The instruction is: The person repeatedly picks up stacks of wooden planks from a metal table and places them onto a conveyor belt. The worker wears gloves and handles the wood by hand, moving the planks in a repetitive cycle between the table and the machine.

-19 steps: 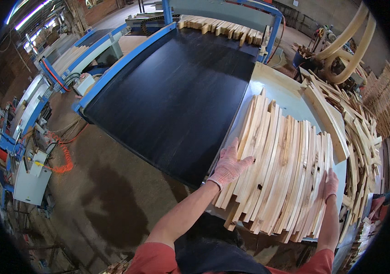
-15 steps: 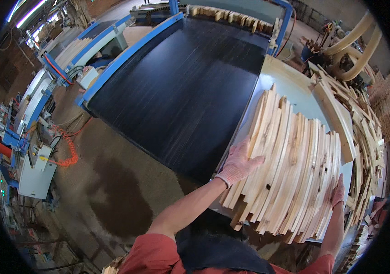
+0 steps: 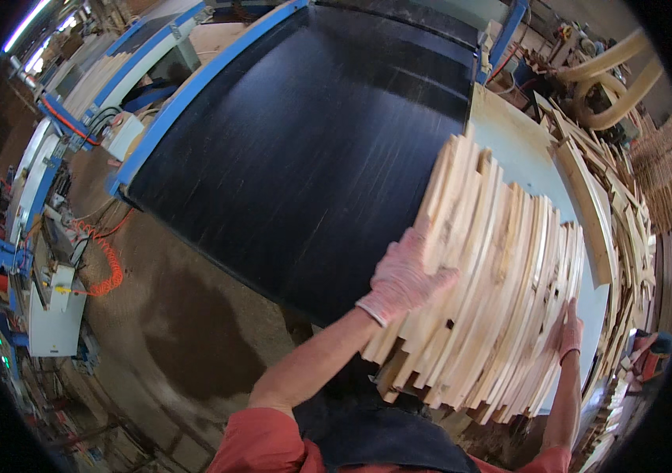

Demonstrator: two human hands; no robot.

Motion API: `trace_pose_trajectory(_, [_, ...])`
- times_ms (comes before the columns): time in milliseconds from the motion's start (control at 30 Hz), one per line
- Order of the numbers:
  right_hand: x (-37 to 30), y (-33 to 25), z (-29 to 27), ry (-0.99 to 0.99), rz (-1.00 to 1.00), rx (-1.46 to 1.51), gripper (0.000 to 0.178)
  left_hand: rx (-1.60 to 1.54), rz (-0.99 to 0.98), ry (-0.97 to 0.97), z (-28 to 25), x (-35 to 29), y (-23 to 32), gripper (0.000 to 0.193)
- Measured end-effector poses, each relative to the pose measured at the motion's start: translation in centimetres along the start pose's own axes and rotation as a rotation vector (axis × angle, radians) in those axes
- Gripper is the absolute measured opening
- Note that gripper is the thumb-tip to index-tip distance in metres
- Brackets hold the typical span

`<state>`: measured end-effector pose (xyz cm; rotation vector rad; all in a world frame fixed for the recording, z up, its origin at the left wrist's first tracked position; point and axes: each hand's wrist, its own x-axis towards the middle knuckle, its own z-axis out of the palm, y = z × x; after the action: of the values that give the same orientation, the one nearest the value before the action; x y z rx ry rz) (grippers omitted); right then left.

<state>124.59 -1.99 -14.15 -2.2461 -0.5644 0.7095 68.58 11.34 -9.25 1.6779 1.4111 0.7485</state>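
A wide row of pale wooden strips [image 3: 486, 284] lies side by side with uneven ends, squeezed between my two gloved hands. My left hand [image 3: 408, 277], in a pinkish knit glove, presses the row's left side, its thumb over the top of the strips. At the opposite side my right hand [image 3: 571, 331], gloved alike, holds the outermost strip, its fingers partly hidden. The row lies across the right edge of a black conveyor belt [image 3: 297, 158] and a light blue-grey side table [image 3: 521, 154]. Its near ends jut out toward me.
A blue rail [image 3: 210, 87] borders the belt's left side. Beyond the side table's right-hand wooden board [image 3: 584, 209] lies a heap of loose strips [image 3: 627, 229]. An orange coiled hose [image 3: 107, 264] hangs beside machinery at left. Thick beige ducts [image 3: 616, 87] stand at back right.
Both hands have shifted the row of strips leftward, so its left side now overlaps the belt more and more of the table shows at its right. The view has tilted slightly.
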Motion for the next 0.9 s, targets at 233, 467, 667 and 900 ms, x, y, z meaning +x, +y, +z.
trace_pose_trajectory(233, [-0.3,0.5,-0.2,-0.060,-0.130,0.047,0.060,0.217,0.057,0.009,2.3,-1.0,0.5,0.109])
trace_pose_trajectory(467, [-2.8,-3.3,3.6,-0.196,-0.222,0.138,0.050,0.796,0.155,0.177,-1.7,1.2,0.7,0.092])
trace_pose_trajectory(667, [-5.1,-8.4,11.0,-0.387,-0.312,0.162,0.047,1.164,-0.115,0.265,-6.8,4.3,1.0,0.098])
trace_pose_trajectory(900, [-9.2,-8.5,11.9,-0.506,-0.491,0.275,0.059,1.108,0.042,0.495,-9.5,2.6,-0.9,0.096])
